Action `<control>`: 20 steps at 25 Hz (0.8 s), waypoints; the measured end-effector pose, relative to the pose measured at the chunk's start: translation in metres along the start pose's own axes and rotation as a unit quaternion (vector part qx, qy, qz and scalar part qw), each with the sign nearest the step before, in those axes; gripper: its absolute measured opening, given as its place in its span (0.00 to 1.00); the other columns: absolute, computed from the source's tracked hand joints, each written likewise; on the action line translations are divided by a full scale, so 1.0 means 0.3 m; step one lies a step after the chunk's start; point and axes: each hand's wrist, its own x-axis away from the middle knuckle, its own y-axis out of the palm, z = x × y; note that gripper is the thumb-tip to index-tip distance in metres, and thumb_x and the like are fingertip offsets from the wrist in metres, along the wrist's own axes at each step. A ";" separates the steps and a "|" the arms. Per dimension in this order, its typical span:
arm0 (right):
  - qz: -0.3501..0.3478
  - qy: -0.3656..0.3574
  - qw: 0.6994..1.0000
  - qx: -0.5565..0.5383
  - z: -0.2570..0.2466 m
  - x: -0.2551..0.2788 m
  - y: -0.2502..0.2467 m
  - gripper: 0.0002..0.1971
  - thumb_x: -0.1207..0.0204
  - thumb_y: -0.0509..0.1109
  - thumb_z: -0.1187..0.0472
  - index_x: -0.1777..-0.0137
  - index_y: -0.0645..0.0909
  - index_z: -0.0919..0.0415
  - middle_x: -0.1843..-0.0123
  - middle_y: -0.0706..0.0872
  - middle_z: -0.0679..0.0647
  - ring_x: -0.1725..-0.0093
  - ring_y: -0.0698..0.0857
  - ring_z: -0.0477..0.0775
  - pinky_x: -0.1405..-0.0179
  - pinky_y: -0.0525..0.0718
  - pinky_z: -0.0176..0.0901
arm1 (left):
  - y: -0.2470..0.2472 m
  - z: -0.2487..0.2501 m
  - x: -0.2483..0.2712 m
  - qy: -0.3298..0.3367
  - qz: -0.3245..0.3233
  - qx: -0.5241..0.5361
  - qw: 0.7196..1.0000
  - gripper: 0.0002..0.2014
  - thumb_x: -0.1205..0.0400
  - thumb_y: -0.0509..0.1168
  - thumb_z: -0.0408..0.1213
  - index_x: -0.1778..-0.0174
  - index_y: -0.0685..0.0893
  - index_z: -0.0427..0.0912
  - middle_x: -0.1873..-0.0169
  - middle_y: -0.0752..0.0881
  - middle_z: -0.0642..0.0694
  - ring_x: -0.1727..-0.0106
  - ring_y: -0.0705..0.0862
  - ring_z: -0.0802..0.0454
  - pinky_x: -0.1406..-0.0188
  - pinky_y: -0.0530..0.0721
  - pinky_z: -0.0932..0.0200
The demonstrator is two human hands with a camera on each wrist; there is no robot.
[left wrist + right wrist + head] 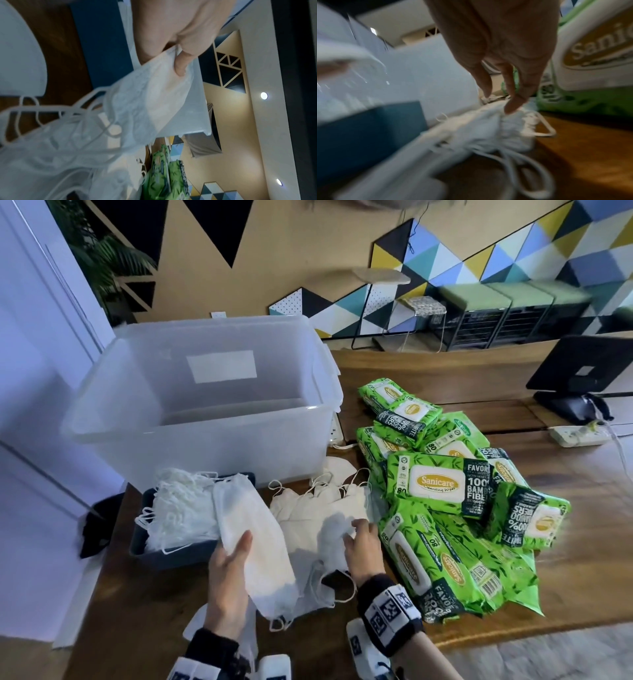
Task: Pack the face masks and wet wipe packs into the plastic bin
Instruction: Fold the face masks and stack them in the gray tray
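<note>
Over the table point(496, 587) | left hand point(228, 571) grip holding mask stack point(253, 542) | right hand point(362, 546) grip pinching loose masks point(334, 537)

One clear plastic bin point(205, 392), one dark blue tray point(164, 553) and roughly nine green wet wipe packs point(442, 484) are seen; the white face masks point(253, 542) cannot be counted.

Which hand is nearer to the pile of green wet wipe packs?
Right. The right hand lies on loose masks just beside the wet wipe packs; the left hand holds a mask stack farther left.
</note>
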 end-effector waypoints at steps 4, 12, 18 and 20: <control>-0.052 0.125 0.968 0.211 0.053 -0.057 0.056 0.27 0.20 0.58 0.68 0.25 0.53 0.75 0.27 0.62 0.71 0.32 0.75 0.64 0.38 0.78 0.47 | -0.063 0.028 0.013 0.006 0.015 -0.001 1.000 0.06 0.18 0.64 0.37 0.46 0.80 0.47 0.48 0.85 0.46 0.42 0.82 0.43 0.33 0.75 0.41; -0.024 0.248 0.968 0.040 0.041 -0.117 0.057 0.22 0.19 0.63 0.59 0.30 0.67 0.71 0.31 0.76 0.66 0.33 0.79 0.65 0.38 0.79 0.53 | -0.127 0.012 0.052 -0.004 0.035 -0.022 0.999 0.11 0.18 0.64 0.36 0.41 0.78 0.39 0.56 0.85 0.46 0.56 0.83 0.49 0.60 0.79 0.55; 0.035 0.184 0.978 -0.092 0.062 -0.055 -0.069 0.16 0.22 0.66 0.52 0.39 0.82 0.60 0.42 0.86 0.63 0.43 0.84 0.63 0.46 0.80 0.46 | -0.150 0.003 0.026 -0.007 0.018 -0.026 0.999 0.11 0.18 0.64 0.35 0.41 0.77 0.38 0.57 0.85 0.43 0.57 0.83 0.47 0.59 0.80 0.54; 0.100 0.113 0.983 -0.101 0.041 -0.006 -0.126 0.15 0.21 0.67 0.53 0.40 0.84 0.60 0.46 0.88 0.61 0.53 0.85 0.58 0.56 0.82 0.41 | -0.129 -0.017 0.008 -0.022 -0.005 -0.017 1.000 0.14 0.18 0.64 0.35 0.37 0.77 0.37 0.51 0.86 0.38 0.53 0.84 0.42 0.50 0.82 0.48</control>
